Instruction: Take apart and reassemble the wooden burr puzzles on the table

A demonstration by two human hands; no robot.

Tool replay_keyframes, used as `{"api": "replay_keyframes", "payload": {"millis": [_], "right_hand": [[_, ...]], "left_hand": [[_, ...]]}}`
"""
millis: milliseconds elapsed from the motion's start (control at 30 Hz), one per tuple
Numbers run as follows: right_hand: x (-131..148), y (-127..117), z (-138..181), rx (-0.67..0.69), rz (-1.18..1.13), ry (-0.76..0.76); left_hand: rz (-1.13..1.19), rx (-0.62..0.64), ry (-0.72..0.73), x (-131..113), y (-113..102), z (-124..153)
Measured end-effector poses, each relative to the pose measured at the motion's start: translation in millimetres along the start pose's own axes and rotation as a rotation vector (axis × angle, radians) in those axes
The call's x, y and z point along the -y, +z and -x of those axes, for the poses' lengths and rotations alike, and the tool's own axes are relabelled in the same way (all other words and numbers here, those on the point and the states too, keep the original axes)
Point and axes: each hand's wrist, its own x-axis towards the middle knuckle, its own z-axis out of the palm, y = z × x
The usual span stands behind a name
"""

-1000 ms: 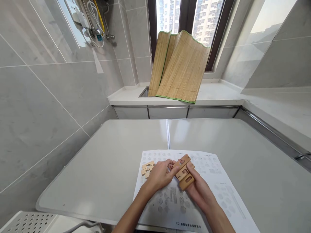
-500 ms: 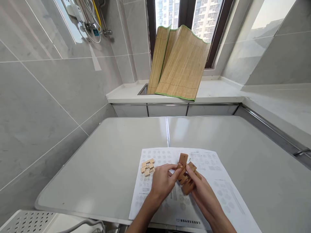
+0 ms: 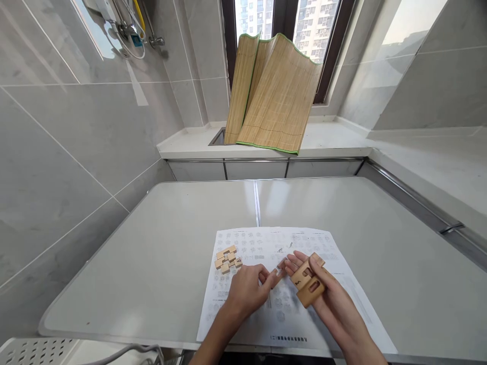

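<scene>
Wooden puzzle (image 3: 309, 285) between right-hand fingers (image 3: 317, 264).

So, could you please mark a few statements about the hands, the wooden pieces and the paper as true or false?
1. The right hand holds the darker wooden puzzle pieces. True.
2. The left hand grips those pieces too. False: it is apart from them, fingers curled just above the paper.
3. The cluster of pale wooden blocks lies on the printed sheet. True.
4. The bamboo mat lies flat on the table. False: it stands on the ledge against the window.
</scene>
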Motion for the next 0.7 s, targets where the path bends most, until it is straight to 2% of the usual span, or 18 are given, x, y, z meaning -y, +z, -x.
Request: {"api": "replay_keyframes", "payload": {"millis": [200,300,433,567,700], "right_hand": [[-1,5,-2,0.018,-0.067,0.024],[-3,4,-4,0.057,-0.064,0.022],[-9,8,-1,0.086,-0.024,-0.026],[-18,24,8,0.100,0.024,-0.042],[-23,36,10,0.144,0.010,0.029]], "left_hand": [[-0.209,0.023,-0.009,-3,3,-2],[-0.203,0.009,-0.009,-2,0,-1],[0.014,-0.047,0.040,-7,-8,5],[0.285,0.029,0.152,-20,-13,18],[0.447,0.042,0.142,-24,-12,26]]}}
